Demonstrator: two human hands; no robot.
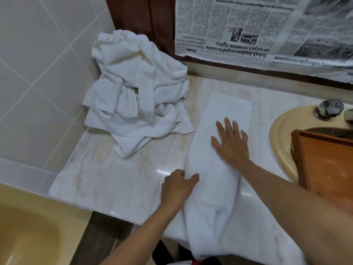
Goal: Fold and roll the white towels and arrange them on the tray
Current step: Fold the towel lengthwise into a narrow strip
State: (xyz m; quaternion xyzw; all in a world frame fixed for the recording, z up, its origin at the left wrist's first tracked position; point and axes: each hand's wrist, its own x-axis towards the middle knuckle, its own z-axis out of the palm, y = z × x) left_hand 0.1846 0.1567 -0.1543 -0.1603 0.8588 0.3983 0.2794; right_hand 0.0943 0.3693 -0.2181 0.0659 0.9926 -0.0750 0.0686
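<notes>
Towel (210, 169), white and folded into one long narrow strip, lies on the counter (118, 184) straight ahead of me, running from twelve o'clock down to six o'clock. Its far end is flat and square-cornered; its near end is bulkier and wrinkled and hangs over the counter's front edge at six o'clock.

My right hand (231, 142) lies flat on the middle of the strip, palm down, fingers straight and spread, pointing toward eleven o'clock and pressing the cloth onto the counter. My left hand (177, 185) is at the strip's nine o'clock edge, fingers curled and thumb on top, gripping that long side of the towel.

At ten o'clock from the strip a loose pile of towels (137, 92), white and crumpled, is heaped in the corner against the tiled wall (38, 73), just beside the strip but not touching it that I can see.

At three o'clock the wooden tray (324, 161), orange-brown with raised sides, sits over the beige sink (280, 134), well clear of my hands. A chrome tap (329, 108) stands on the sink's rim at two o'clock. A newspaper (248, 25) sheet hangs upside down on the wall at one o'clock. A beige bathtub (28, 232) fills the eight o'clock corner, below the counter.
</notes>
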